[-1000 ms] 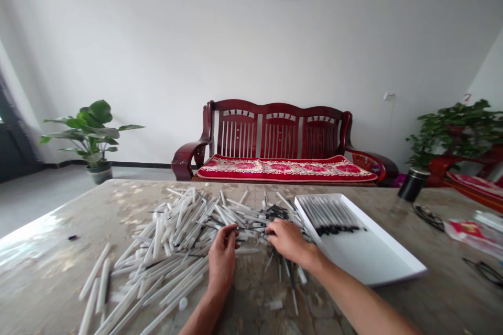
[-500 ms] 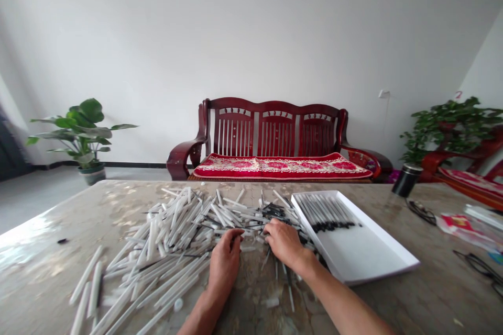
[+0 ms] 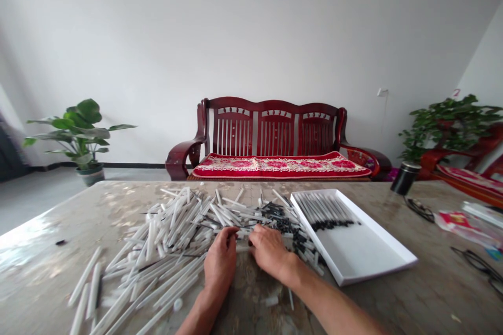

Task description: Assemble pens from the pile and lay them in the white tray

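My left hand [image 3: 221,256] is at the near edge of a pile of white pen barrels [image 3: 178,220], its thumb and fingers drawn together. What it pinches, if anything, is hidden. My right hand [image 3: 268,250] faces it across a small gap, fingers curled down and together; their tips and anything between them are out of sight. Beyond and beside the right hand lie small black pen parts [image 3: 275,210] mixed with short whitish pieces. A shallow white box [image 3: 369,251] stands to the right, with a row of clear pens [image 3: 324,207] with black ends in its far part.
Loose barrels [image 3: 93,285] lie at the table's left. On the right are a black canister [image 3: 404,178], glasses [image 3: 477,264] and a red-and-clear plastic packet [image 3: 459,222]. A wooden bench [image 3: 275,131] with a red cover stands behind the table.
My right hand has moved left, closer to my left hand, uncovering more of the black parts. My left hand has shifted slightly left. The view has moved a little.
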Demonstrator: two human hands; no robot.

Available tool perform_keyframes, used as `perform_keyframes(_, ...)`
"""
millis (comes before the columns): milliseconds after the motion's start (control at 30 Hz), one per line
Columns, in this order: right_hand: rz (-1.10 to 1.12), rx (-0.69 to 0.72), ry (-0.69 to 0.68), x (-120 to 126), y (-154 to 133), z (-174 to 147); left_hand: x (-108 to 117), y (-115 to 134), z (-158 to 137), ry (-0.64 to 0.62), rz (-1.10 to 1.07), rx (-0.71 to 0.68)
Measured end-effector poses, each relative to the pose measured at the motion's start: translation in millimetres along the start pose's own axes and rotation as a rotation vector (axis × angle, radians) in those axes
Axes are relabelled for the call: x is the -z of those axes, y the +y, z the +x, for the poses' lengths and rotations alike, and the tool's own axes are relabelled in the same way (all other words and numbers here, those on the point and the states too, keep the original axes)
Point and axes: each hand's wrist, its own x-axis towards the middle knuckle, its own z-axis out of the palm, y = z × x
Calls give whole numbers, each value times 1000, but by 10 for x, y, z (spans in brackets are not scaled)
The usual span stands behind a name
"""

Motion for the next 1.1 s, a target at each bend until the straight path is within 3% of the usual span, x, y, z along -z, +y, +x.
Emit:
perform_keyframes(233, 4, -81, 71, 131, 103, -14, -15, -41, 1, 10, 168, -217)
perform_keyframes(367, 151, -112, 156, 293, 206, -33, -23, -54, -3, -56, 264, -389)
perform_keyframes(467, 346, -105, 237, 317, 268, -48, -31, -58, -4, -93, 280, -426)
perform_keyframes(600, 519, -139, 294, 208, 396, -97, -60, -80, 6, 5, 167, -376)
perform_keyframes(733, 349, -74, 180, 75, 506, -185, -82, -100, 12, 115, -21, -175)
perform_keyframes(867, 229, 20, 93, 45, 500, -239, -78, -74, -1, 43, -239, -34)
perform_keyframes(1100, 39, 91, 31, 51, 451, -242, -96, -9, -21, 37, -465, 32)
